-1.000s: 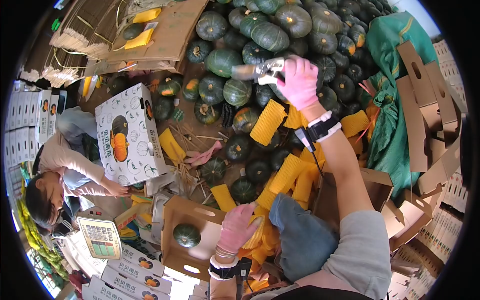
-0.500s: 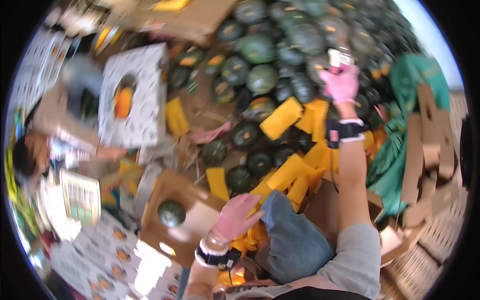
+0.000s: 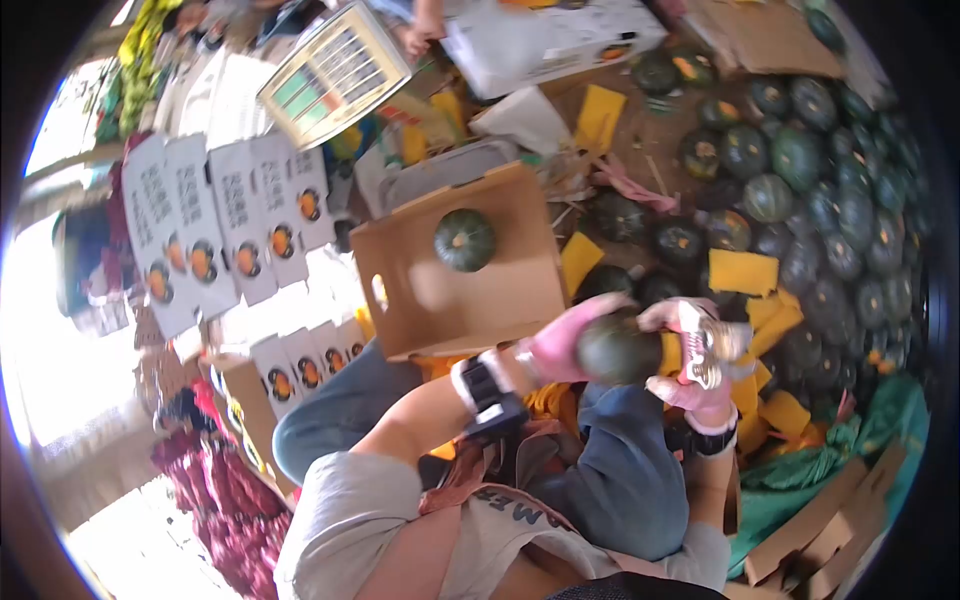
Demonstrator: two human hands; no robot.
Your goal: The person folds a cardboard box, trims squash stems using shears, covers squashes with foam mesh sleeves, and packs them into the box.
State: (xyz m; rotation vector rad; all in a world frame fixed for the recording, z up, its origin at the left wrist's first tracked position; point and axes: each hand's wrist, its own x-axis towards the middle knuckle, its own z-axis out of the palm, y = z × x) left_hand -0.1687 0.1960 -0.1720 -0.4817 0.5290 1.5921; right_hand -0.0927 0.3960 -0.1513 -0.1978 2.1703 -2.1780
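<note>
My left hand [image 3: 562, 345], in a pink glove, is closed around the side of a dark green pumpkin [image 3: 616, 349] above my lap. Just right of it, my right hand [image 3: 690, 385], gloved in pink too, grips a small white-and-metal tool [image 3: 712, 345] with reddish parts; its exact kind is unclear. Right fingertips come close to the pumpkin, and whether they touch it cannot be made out. Another green pumpkin [image 3: 465, 240] sits inside an open cardboard box [image 3: 400, 330] beyond my left forearm.
Many green pumpkins [image 3: 797, 157] are heaped at the right. Yellow sheets [image 3: 743, 271] lie among them. Green sacking [image 3: 800, 490] and cardboard pieces are at lower right. Printed cartons [image 3: 265, 205] stand at left. Another person's hand [image 3: 425, 25] shows near a white box [image 3: 560, 50].
The view has swung, shifting the scene. My right hand has come back from the pumpkin heap to my lap. My left hand, previously over the yellow material, now holds a pumpkin.
</note>
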